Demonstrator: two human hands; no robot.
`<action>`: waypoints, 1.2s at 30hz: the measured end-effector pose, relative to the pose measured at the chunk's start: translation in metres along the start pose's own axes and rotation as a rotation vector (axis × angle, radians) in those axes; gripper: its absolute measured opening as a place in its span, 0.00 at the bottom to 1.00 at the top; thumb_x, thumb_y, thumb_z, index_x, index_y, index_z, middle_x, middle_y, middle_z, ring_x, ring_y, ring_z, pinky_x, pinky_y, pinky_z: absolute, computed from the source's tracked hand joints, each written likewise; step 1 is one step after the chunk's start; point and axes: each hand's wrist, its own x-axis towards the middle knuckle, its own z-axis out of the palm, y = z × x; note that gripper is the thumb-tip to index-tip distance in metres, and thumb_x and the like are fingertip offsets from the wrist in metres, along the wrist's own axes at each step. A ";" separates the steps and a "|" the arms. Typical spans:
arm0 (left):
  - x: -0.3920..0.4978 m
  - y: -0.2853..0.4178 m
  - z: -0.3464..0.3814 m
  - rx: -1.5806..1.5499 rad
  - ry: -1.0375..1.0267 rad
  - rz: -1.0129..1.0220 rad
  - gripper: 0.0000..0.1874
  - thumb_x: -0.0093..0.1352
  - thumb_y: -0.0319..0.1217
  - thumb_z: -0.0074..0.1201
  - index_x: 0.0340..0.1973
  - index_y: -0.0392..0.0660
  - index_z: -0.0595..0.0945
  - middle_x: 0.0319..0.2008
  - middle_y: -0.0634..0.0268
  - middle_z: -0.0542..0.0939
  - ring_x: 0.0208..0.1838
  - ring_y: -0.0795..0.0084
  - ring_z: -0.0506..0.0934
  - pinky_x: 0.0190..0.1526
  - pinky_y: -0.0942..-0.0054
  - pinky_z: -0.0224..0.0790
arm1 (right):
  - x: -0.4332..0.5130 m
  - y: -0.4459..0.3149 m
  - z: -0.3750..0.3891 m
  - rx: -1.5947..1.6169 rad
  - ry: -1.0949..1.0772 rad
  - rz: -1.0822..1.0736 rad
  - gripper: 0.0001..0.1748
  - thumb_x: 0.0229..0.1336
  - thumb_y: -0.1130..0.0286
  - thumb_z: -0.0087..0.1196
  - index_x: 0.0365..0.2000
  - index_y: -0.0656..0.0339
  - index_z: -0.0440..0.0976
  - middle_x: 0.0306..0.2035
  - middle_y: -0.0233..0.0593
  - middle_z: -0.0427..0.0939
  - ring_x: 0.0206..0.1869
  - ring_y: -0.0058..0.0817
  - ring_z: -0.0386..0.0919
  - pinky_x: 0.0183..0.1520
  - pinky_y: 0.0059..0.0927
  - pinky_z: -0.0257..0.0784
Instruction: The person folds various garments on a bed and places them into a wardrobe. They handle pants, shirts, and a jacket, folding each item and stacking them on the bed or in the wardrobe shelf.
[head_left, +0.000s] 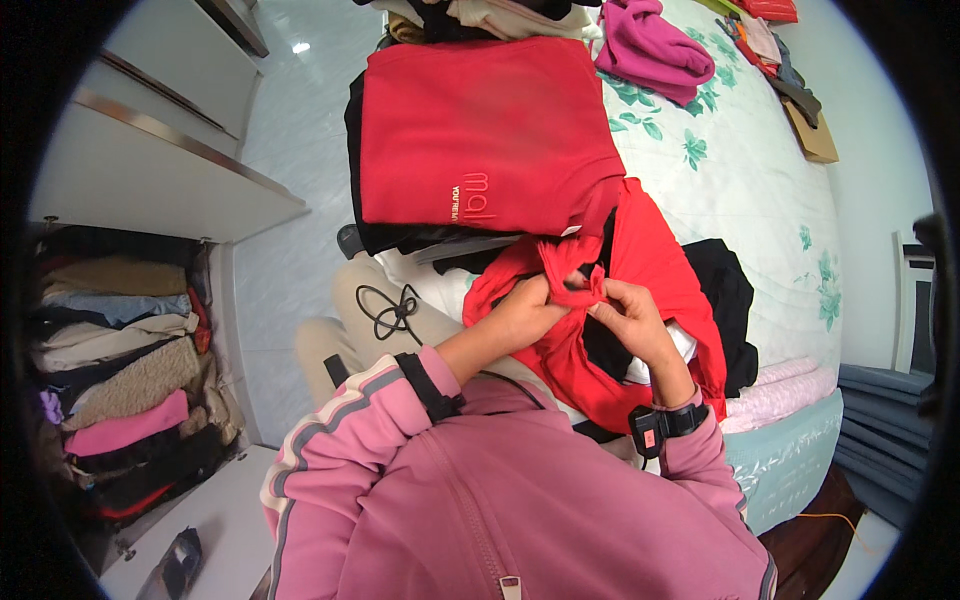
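Note:
Before me a thin red cloth (664, 247) spreads around black and white fabric. Both my hands are on a gathered, looped end (574, 294) of this cloth. From the left, my left hand (532, 304) grips the twisted strip, its fingertips partly hidden by the folds. On the other side, my right hand (634, 311) pinches a short end of it between thumb and fingers. Just beyond my hands rests a folded red garment (487, 127) with embroidered writing, on top of black clothing (356, 150).
A bed with a floral sheet (765, 187) bears a magenta garment (652, 52), black cloth (720, 300) and a cardboard box (810, 135). To my left, an opened cabinet holds stacked clothes (127, 360); its white door (172, 165) juts out. A black cord (401, 307) lies over my leg.

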 end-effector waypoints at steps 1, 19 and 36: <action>0.000 0.002 0.000 -0.010 0.060 0.050 0.14 0.78 0.27 0.52 0.57 0.40 0.80 0.43 0.70 0.82 0.51 0.78 0.77 0.58 0.73 0.70 | 0.001 -0.005 0.000 -0.091 -0.004 0.022 0.07 0.61 0.72 0.62 0.38 0.64 0.78 0.26 0.31 0.73 0.29 0.19 0.71 0.34 0.27 0.67; -0.005 0.004 -0.010 0.011 -0.053 -0.168 0.07 0.72 0.25 0.56 0.45 0.41 0.79 0.33 0.74 0.77 0.36 0.85 0.74 0.39 0.80 0.69 | -0.013 -0.020 0.049 -0.109 0.455 -0.101 0.09 0.53 0.81 0.62 0.34 0.66 0.73 0.27 0.35 0.73 0.26 0.20 0.72 0.32 0.24 0.69; -0.009 0.025 0.004 0.611 0.007 0.127 0.10 0.64 0.26 0.61 0.40 0.40 0.78 0.25 0.59 0.75 0.28 0.66 0.78 0.32 0.67 0.71 | -0.021 -0.023 0.040 -0.198 0.322 -0.139 0.07 0.54 0.80 0.61 0.34 0.66 0.74 0.24 0.38 0.74 0.26 0.22 0.77 0.31 0.26 0.72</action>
